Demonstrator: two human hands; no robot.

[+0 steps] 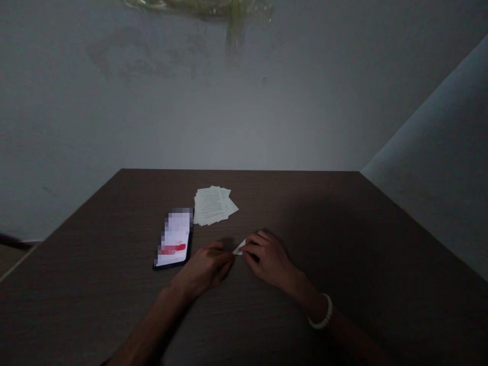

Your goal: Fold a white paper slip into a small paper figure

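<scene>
A small white piece of folded paper (239, 248) lies low over the dark table between my two hands, its upper part coming to a point. My left hand (212, 262) pinches its left end between thumb and fingers. From the other side, my right hand (267, 256) has its fingers bent down onto the paper, covering much of it. A white beaded bracelet (322, 311) circles my right wrist. Just left of my left hand lies a phone (175, 238) with its screen lit and partly blurred out.
Beyond my hands, a loose stack of printed paper sheets (213, 205) rests on the brown wooden table (290, 193). The table's far edge meets a grey wall (244, 112). Another wall (438, 152) runs along the right side.
</scene>
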